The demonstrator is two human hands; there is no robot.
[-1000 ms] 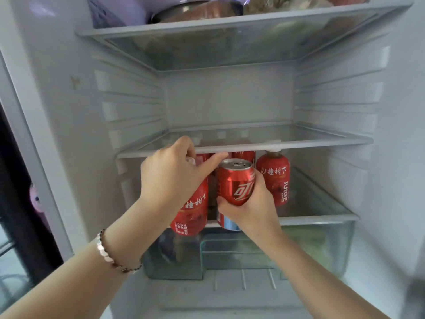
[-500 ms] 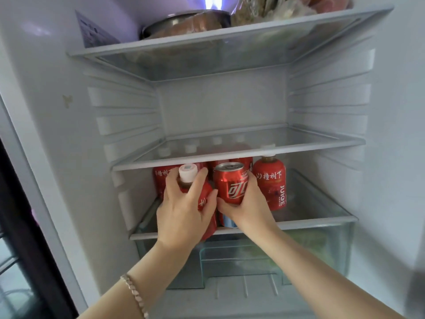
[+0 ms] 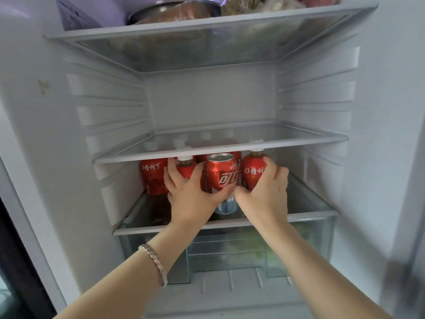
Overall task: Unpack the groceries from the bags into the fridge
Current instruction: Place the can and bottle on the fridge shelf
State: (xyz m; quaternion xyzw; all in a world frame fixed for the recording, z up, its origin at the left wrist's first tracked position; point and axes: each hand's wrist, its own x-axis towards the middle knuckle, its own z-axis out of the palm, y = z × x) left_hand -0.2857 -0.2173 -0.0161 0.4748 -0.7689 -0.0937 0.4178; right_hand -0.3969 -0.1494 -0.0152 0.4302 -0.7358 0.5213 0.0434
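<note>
The left grip [image 3: 193, 196] (a bare hand, with a beaded bracelet [image 3: 154, 261] worn at the wrist) is seen inside the fridge [image 3: 207, 100]. It is closed round the centre bottle [image 3: 185, 172], a red-labelled drink with a white cap. The fingers are wrapped round the bottle's left side, and the thumb is laid against the lower front of the cola can [image 3: 222, 176].

The right grip [image 3: 266, 194] is closed round the right bottle [image 3: 251, 174]. Its fingers are curled over the bottle's shoulder and far side, and its thumb is pointed in toward the can's base. The can is stood upright between the two held bottles, close against both, and neither grip is wrapped round it.

All three are placed near the front of the lower shelf [image 3: 305, 214], just under the middle shelf [image 3: 299, 142]. A left bottle [image 3: 153, 178] of the same kind is stood beside the left grip, untouched. More white caps are made out through the glass of the middle shelf, though the number of bottles behind cannot be told.

A clear crisper drawer [image 3: 322, 245] is fitted under the lower shelf, with something green dimly seen inside. On the top shelf [image 3: 161, 34] a metal bowl [image 3: 161, 13] and some bagged food [image 3: 264, 5] are kept.
</note>
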